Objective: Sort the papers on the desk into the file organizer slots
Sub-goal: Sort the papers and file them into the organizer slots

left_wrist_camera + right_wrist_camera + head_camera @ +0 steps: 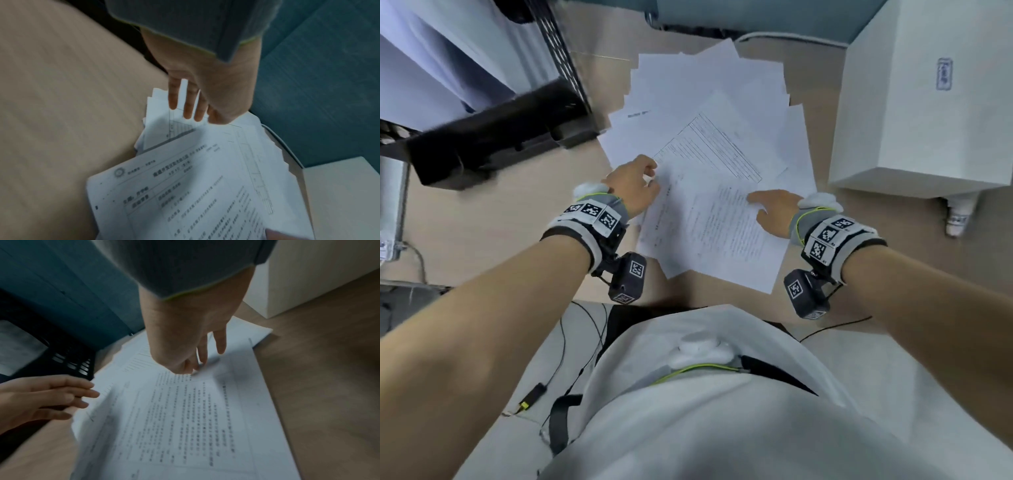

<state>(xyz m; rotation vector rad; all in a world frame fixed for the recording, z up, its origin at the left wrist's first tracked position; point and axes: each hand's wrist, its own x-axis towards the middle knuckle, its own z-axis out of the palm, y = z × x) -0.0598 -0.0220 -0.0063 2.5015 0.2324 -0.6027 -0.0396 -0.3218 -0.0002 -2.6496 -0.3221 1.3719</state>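
Several white papers [705,85] lie fanned out across the middle of the desk [482,233]. On top, nearest me, lies a printed text sheet [722,233] [195,194] [185,418], its near part lifted slightly. My right hand [755,202] [191,368] pinches this sheet at its far right edge between thumb and forefinger, the other fingers loose. My left hand [650,176] [191,107] [82,394] touches the pile's left edge with straight fingers and holds nothing. The black file organizer [493,144] [68,360] stands at the left, with sheets in its slots.
A large white box [921,102] [308,272] stands at the right of the papers, with a small white bottle [959,219] at its near corner. A teal partition [318,81] runs behind the desk. Cables hang off the desk's front edge at the left.
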